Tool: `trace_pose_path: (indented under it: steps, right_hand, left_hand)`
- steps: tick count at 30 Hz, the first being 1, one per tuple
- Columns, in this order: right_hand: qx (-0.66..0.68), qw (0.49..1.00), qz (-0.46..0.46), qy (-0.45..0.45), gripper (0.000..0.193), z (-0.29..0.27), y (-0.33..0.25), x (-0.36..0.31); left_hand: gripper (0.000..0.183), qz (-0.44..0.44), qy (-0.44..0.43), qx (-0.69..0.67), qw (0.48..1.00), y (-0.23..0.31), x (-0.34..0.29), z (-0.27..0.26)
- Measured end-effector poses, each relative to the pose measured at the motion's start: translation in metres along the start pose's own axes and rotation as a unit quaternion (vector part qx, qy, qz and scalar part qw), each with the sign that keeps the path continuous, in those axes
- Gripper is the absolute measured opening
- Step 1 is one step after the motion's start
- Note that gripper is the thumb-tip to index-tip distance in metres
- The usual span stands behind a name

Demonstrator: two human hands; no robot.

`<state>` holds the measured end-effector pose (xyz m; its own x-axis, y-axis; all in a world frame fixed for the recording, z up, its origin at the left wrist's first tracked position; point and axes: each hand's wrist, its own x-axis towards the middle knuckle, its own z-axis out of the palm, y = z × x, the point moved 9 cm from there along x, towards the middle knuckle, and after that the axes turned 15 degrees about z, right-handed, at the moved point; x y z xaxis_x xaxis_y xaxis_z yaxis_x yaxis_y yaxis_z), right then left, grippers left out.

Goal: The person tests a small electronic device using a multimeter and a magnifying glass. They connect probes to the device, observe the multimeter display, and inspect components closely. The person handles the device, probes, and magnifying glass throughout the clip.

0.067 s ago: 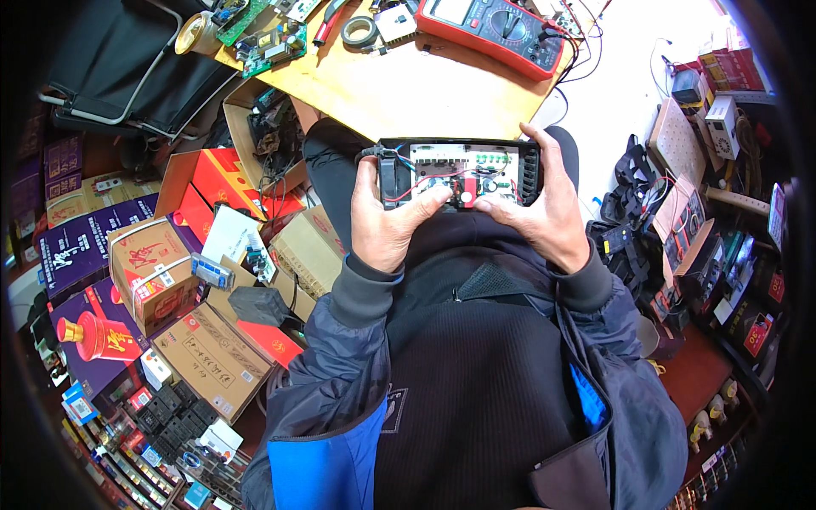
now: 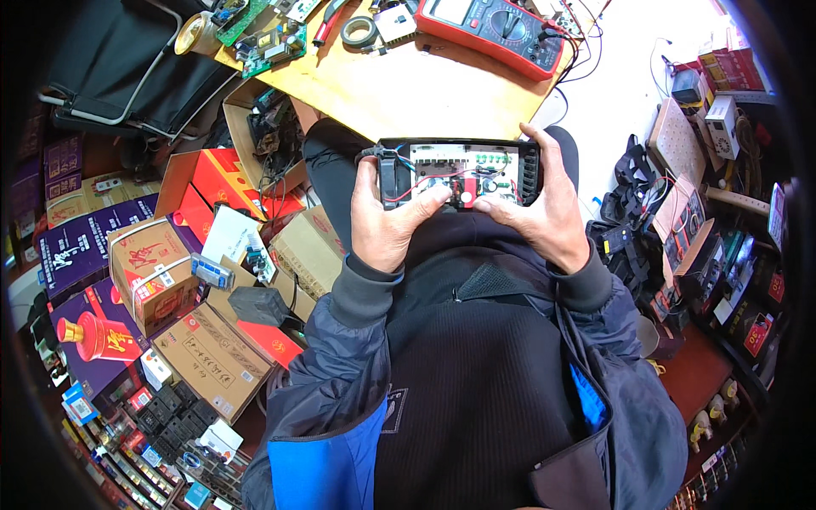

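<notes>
Between my two hands is an opened black electronic device (image 2: 459, 174) with its white circuit board, red and black wires, small capacitors and a red part facing up. My left hand (image 2: 387, 217) grips its left end, where a black fan-like block sits, with the thumb laid over the board's lower edge. Round the ribbed right end my right hand (image 2: 544, 204) is closed, its thumb at the lower edge near the red part. The fingers beneath the device are hidden. It is held above my lap, just off the table's near edge.
The yellow table (image 2: 408, 93) ahead carries a red multimeter (image 2: 501, 34) with leads, a roll of dark tape (image 2: 359, 32) and a green circuit board (image 2: 274, 51). Cardboard boxes (image 2: 212, 361) pile up on the left. Black straps (image 2: 629, 229) and more boxes lie on the right.
</notes>
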<state>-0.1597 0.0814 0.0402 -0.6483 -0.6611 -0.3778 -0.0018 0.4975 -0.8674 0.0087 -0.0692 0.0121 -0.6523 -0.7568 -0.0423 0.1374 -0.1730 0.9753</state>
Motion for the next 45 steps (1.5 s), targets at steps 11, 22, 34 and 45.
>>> trace_pose_path:
  steps: [11, 22, 34, 45]
  right_hand:
    - [-0.056, 0.997, -0.046, 0.033, 0.111, -0.002, -0.004, -0.001]
    - [-0.042, 0.998, -0.033, 0.026, 0.109, -0.001, -0.002, -0.001]
    - [-0.021, 0.998, -0.064, 0.011, 0.116, -0.001, -0.007, -0.003]
    - [-0.068, 0.997, -0.024, 0.022, 0.107, 0.002, -0.002, -0.001]
  left_hand:
    - [0.068, 0.002, -0.008, -0.001, 1.000, 0.000, 0.000, 0.001]
    - [0.069, 0.006, -0.011, 0.023, 1.000, 0.001, 0.000, 0.000]
    - [0.065, 0.010, -0.005, -0.009, 1.000, 0.001, 0.002, -0.001]
    - [0.068, -0.006, -0.048, -0.040, 0.998, 0.003, 0.000, -0.004]
